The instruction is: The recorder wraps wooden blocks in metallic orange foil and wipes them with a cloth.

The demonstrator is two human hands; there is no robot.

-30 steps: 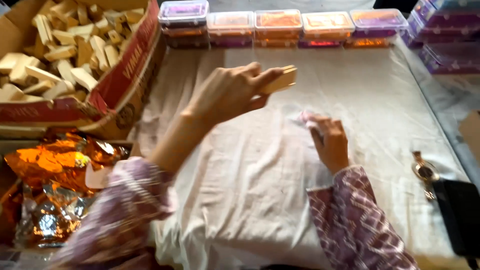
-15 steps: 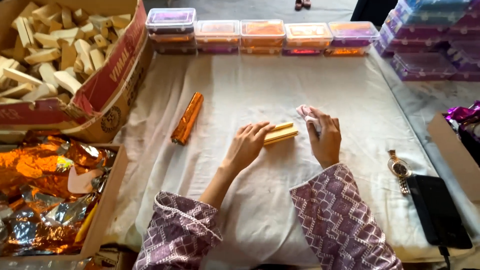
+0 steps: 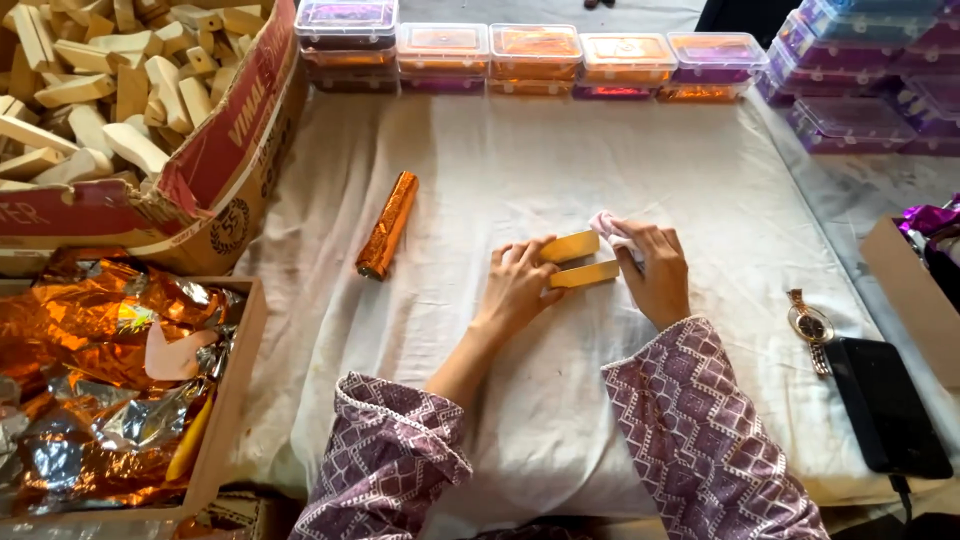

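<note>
Two pale yellow bars (image 3: 577, 259) lie side by side on the white cloth (image 3: 520, 180) in the middle. My left hand (image 3: 517, 283) rests on their left ends, fingers holding them down. My right hand (image 3: 655, 268) is at their right ends and grips a small crumpled white-pink cloth (image 3: 608, 226). A bar wrapped in orange foil (image 3: 388, 223) lies to the left of my hands, apart from them.
A cardboard box (image 3: 215, 160) full of unwrapped pale bars stands at the far left. A tray of orange foil sheets (image 3: 110, 385) sits below it. Lidded plastic boxes (image 3: 535, 55) line the back edge. A wristwatch (image 3: 809, 325) and a black phone (image 3: 885, 405) lie at right.
My left hand came down from the air with a bar and laid it on the cloth beside a second bar. My right hand moved up to their right ends.
</note>
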